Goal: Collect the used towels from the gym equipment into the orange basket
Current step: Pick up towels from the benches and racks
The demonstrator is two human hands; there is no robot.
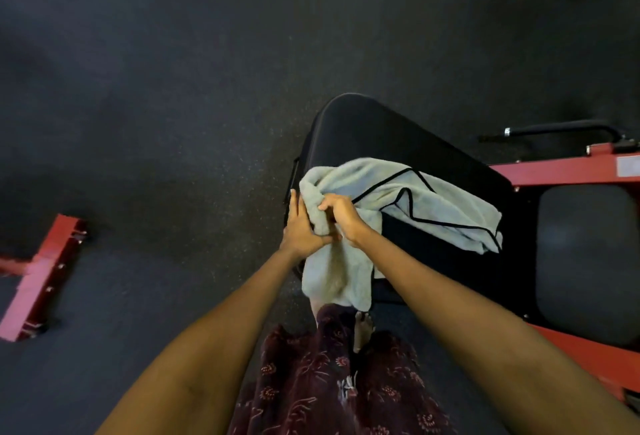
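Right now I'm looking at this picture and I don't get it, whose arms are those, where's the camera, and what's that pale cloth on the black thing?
The camera sits on a person's head, looking down, so the two arms are that person's own. The pale cloth is a towel with dark edging, draped over a black padded bench on a red frame. The left hand and the right hand both grip the towel at its near end, bunching it. Below is dark gym floor. No basket is in view.
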